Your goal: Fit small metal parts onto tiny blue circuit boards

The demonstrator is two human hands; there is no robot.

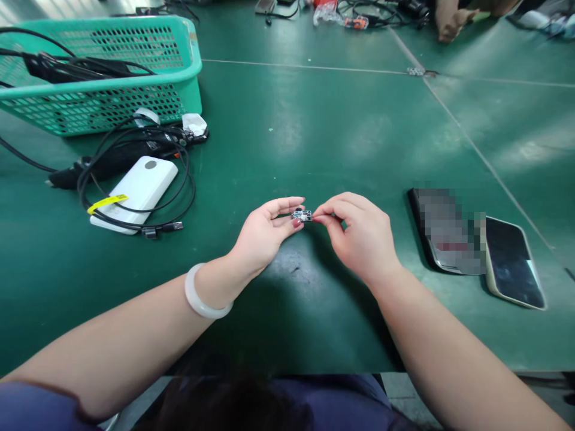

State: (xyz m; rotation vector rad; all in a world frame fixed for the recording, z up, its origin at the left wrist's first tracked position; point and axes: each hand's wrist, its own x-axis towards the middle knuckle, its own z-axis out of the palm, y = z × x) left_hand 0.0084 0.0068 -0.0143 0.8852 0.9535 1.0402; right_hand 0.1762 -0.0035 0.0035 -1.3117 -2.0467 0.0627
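Between my two hands, above the green tabletop, is a small rectangular piece with metallic and dark patches that resembles a circuit board point(302, 215). My left hand point(265, 230) pinches its left part between thumb and fingers, and a white bangle circles that wrist. At its right end the thumb and forefinger of my right hand point(362, 236) are closed together, touching the edge. Any tiny item between those right fingertips is too small to make out. The fingers partly cover the piece.
To the left, a white power bank point(137, 194) lies under a looped black cable point(193, 179), near a green plastic basket point(188, 90) holding dark cables. Two phones, one dark and partly blurred point(424, 230) and one pale-cased point(514, 260), lie at right. Cables and bags line the far edge.
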